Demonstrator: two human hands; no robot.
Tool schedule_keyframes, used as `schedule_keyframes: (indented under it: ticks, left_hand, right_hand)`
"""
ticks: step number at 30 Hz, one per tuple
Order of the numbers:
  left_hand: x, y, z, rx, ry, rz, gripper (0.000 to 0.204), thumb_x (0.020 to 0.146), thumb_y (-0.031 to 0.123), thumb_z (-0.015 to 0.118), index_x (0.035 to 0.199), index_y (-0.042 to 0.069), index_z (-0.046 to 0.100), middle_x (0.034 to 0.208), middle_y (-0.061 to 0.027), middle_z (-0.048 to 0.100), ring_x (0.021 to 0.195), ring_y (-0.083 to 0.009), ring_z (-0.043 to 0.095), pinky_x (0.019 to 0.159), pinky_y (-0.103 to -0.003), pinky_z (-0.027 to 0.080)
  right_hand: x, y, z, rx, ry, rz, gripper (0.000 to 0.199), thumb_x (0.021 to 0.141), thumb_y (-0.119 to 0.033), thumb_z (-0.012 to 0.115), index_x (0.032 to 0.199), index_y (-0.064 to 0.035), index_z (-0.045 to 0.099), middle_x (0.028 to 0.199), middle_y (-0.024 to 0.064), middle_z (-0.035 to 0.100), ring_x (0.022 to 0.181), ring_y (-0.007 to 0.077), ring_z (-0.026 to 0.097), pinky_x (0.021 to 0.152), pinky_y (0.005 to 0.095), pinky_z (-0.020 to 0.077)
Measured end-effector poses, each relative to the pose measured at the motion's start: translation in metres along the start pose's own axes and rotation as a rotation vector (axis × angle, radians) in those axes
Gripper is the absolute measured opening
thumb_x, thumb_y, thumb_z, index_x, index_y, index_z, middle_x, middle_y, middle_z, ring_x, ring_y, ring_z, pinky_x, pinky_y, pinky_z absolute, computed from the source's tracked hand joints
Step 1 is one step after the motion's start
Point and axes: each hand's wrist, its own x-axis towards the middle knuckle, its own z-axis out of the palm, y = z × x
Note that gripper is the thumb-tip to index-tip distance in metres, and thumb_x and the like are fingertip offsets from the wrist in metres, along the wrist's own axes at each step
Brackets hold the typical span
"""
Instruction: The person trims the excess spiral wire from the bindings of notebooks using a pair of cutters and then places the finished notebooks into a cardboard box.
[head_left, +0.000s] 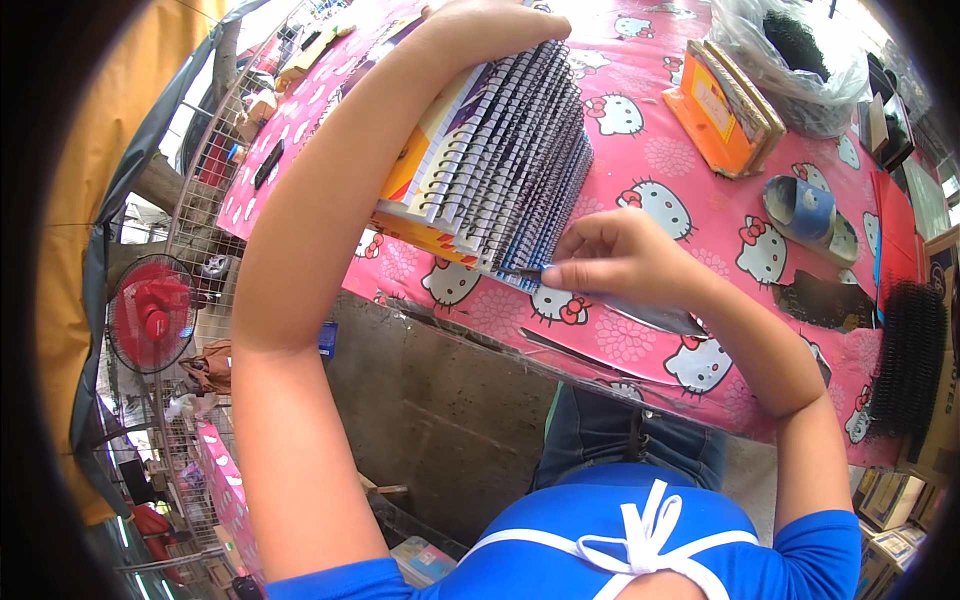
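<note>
Right hand [610,262] pinched shut on a slim metal tool [520,270] poking the nearest spiral binding, the fanned stack of notebooks [500,160] lying on the pink tablecloth [700,190], left hand [490,25] pressing flat over the far end.

Your left hand [495,22] runs off the top edge, fingers out of sight beyond the stack of spiral notebooks [490,160]. Your right hand [610,262] covers most of the thin tool [520,271] it pinches; its type is unclear. The clear bag [800,60] blurs its dark contents, and the frame's rim cuts the black combs [908,360].
</note>
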Motion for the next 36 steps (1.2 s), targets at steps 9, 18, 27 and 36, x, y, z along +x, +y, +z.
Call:
schedule_keyframes:
  ticks: [9,18,27,36]
  left_hand:
    - [0.008,-0.002,0.005,0.035,-0.009,-0.026,0.063,0.076,0.043,0.055,0.123,0.001,0.056,0.118,-0.0272,0.059,0.115,-0.0366,0.055,0.099,-0.039,0.041]
    - [-0.006,0.009,-0.003,0.016,0.002,-0.018,0.06,0.075,0.042,0.056,0.121,0.003,0.058,0.114,-0.0252,0.061,0.11,-0.0345,0.058,0.096,-0.039,0.043]
    - [0.0,0.004,-0.001,-0.003,-0.007,0.012,0.061,0.077,0.041,0.057,0.12,-0.001,0.057,0.114,-0.0269,0.06,0.11,-0.0353,0.058,0.096,-0.039,0.043]
    - [0.002,-0.001,0.001,0.015,-0.002,0.007,0.063,0.077,0.042,0.057,0.12,-0.004,0.056,0.115,-0.0288,0.059,0.111,-0.0369,0.057,0.098,-0.039,0.042]
  right_hand:
    - [-0.018,0.015,0.006,-0.774,0.429,-0.667,0.045,0.07,-0.031,0.078,0.105,-0.0072,0.061,0.1,0.009,0.059,0.095,0.0281,0.056,0.086,0.0426,0.0425]
    - [0.004,0.001,-0.008,0.004,-0.037,0.061,0.039,0.077,-0.034,0.077,0.091,0.0007,0.066,0.07,0.0088,0.066,0.065,0.0184,0.065,0.06,0.0346,0.0515]
    - [-0.017,0.024,0.007,-0.75,0.422,-0.627,0.047,0.069,-0.033,0.079,0.103,-0.0072,0.061,0.097,0.0084,0.059,0.093,0.0244,0.059,0.08,0.0405,0.0456]
    - [-0.015,0.024,0.015,-0.958,0.554,-0.738,0.044,0.063,-0.031,0.079,0.098,-0.0092,0.063,0.094,0.0058,0.057,0.084,0.0219,0.056,0.075,0.0379,0.0417]
